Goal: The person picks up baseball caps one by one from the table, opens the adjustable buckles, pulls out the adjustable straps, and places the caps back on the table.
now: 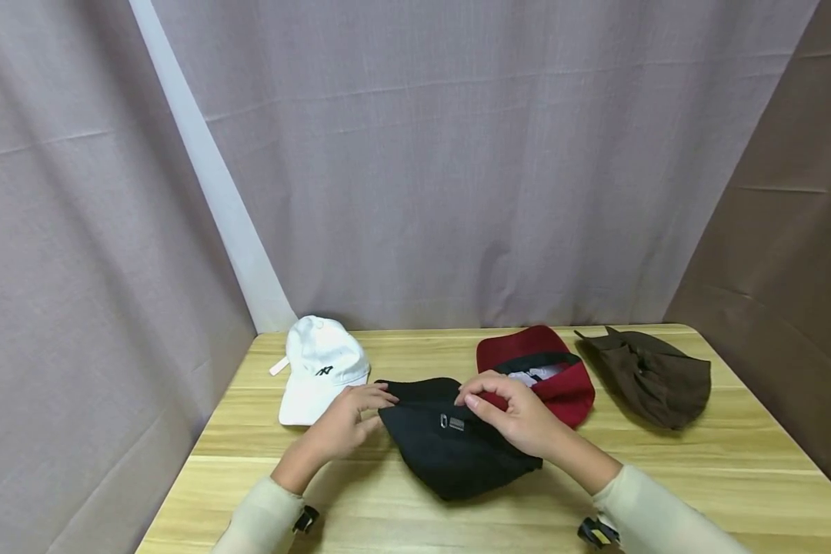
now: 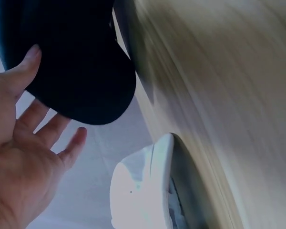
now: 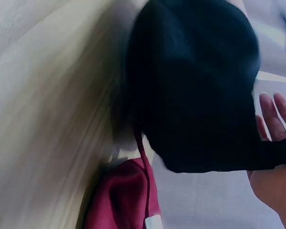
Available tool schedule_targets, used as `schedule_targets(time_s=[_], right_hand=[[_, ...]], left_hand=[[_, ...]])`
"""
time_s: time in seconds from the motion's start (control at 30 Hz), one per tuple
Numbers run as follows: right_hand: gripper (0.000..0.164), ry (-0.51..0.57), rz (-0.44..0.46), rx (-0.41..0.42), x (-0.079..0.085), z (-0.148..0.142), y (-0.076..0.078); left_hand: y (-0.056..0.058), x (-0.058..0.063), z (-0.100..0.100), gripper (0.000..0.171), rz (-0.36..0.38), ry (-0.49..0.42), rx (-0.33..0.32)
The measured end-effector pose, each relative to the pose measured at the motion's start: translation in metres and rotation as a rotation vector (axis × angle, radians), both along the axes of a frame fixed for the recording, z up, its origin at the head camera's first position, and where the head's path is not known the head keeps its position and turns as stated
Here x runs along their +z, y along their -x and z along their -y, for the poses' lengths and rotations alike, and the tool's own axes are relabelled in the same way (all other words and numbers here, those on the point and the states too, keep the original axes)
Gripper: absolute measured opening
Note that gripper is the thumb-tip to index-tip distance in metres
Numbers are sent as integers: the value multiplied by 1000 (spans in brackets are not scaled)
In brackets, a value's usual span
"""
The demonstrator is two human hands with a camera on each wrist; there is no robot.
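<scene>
A black cap (image 1: 450, 454) is held up between both hands over the middle of the table, its metal strap buckle (image 1: 452, 422) facing the head camera. My left hand (image 1: 349, 419) is at the cap's left edge. In the left wrist view its thumb (image 2: 26, 71) lies across the dark fabric, while some fingers pass behind the edge. On the other side my right hand (image 1: 515, 415) grips the cap near the strap, with thumb and forefinger close together. The right wrist view shows its fingertips (image 3: 276, 117) beyond the black cloth; part of that hand is hidden.
On the left, a white cap (image 1: 325, 354) with a small dark logo sits close to my left hand. A red cap (image 1: 526, 346) lies with its inside showing, just behind my right hand. Farther right is a brown cap (image 1: 658, 377). Grey curtains (image 1: 457, 192) hang behind the wooden table (image 1: 665, 477).
</scene>
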State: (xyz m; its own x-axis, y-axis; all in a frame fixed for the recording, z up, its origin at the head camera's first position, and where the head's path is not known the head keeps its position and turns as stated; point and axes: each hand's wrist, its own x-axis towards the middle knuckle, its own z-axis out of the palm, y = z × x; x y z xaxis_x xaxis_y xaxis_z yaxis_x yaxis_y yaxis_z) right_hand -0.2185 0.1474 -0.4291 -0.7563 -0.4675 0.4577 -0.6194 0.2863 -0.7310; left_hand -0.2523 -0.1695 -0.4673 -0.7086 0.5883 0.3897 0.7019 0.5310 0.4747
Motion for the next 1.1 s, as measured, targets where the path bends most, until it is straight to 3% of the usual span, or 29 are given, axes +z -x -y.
schedule_targets(time_s=[0.23,0.33,0.47,0.6,0.8,1.03,1.1], right_hand=[[20,62,-38,-55,4,-11,5],[20,90,-26,-59,7,-19,8],[26,134,0,-59,10,-31,14],[33,213,0,-82,11,-43,19],[39,416,20,-44,8,-51,23],[43,319,2,-195,0,-59,20],[42,310,-8,-188,-2,-61,20]], left_hand=[[4,3,-4,20,8,-151,22],[4,3,-4,17,-5,-206,37],[1,5,-3,19,32,-280,55],[1,5,-3,16,102,-349,53],[3,3,-1,11,246,-421,85],[13,-1,-1,22,481,-511,133],[16,-3,-2,26,536,-537,142]])
